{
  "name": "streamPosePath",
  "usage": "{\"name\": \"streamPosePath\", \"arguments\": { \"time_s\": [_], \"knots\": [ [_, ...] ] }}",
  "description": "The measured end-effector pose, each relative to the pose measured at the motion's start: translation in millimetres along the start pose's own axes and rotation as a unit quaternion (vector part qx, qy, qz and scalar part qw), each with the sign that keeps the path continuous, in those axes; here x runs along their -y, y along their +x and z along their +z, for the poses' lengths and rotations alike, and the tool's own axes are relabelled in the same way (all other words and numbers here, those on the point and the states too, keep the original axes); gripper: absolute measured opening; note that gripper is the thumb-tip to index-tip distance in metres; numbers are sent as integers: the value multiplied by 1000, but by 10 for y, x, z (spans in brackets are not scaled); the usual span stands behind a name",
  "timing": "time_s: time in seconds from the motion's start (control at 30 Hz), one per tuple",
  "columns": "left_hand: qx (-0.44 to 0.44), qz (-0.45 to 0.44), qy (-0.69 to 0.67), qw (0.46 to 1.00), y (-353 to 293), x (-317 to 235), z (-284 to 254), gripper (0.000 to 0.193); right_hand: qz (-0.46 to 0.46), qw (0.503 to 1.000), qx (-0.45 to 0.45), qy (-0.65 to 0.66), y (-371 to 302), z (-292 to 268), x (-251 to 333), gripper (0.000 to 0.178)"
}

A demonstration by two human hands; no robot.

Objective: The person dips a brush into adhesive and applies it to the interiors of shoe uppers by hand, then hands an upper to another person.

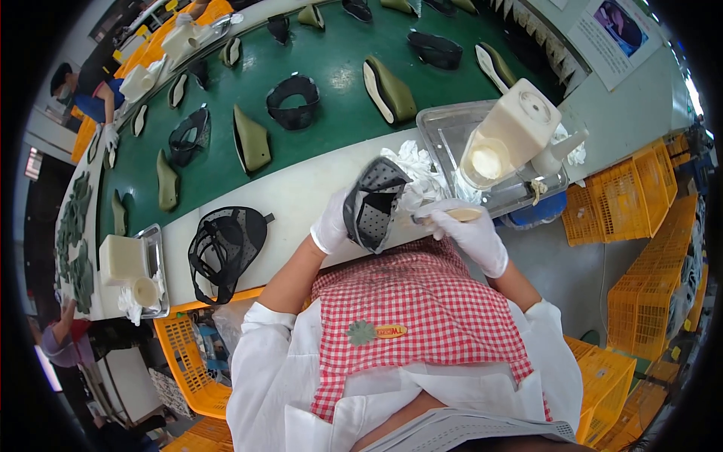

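Note:
My left hand [330, 224], in a white glove, is closed on the side of a black mesh shoe upper [374, 202] with a grey dotted lining. The upper is tilted so that its opening shows. Just right of it, my gloved right hand [476, 238] grips a brush [465, 215] by its pale handle. The brush's tip points toward the upper; whether it touches cannot be made out. Crumpled white cloth [416, 169] lies behind the brush. Several joined black mesh uppers [226, 248] lie stacked on the white table [301, 188] at my left.
A clear tray [444, 117] at right holds a cream container [520, 124] with a cup of white liquid and a squeeze bottle [557, 151]. Olive soles [251, 141] and black uppers [294, 102] dot the green belt [331, 60]. Yellow crates [621, 200] stand right. Another person [98, 94] works far left.

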State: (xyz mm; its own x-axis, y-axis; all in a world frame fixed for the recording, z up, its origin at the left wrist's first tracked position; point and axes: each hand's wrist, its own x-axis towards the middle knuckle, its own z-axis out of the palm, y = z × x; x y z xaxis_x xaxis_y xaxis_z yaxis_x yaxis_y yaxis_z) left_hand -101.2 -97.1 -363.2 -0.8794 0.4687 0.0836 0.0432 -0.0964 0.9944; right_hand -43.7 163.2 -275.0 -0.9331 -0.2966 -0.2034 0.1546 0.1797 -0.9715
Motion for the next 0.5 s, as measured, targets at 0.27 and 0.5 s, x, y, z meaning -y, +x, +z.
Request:
{"name": "streamPosePath", "arguments": {
  "time_s": [0.27,0.5],
  "knots": [
    [27,-129,-35,991,93,-541,-259,50,-288,933,-184,-112,58,-142,360,29],
    [106,-251,152,950,144,-511,-373,58,-520,695,-148,-474,321,107,680,41]
  ]
}}
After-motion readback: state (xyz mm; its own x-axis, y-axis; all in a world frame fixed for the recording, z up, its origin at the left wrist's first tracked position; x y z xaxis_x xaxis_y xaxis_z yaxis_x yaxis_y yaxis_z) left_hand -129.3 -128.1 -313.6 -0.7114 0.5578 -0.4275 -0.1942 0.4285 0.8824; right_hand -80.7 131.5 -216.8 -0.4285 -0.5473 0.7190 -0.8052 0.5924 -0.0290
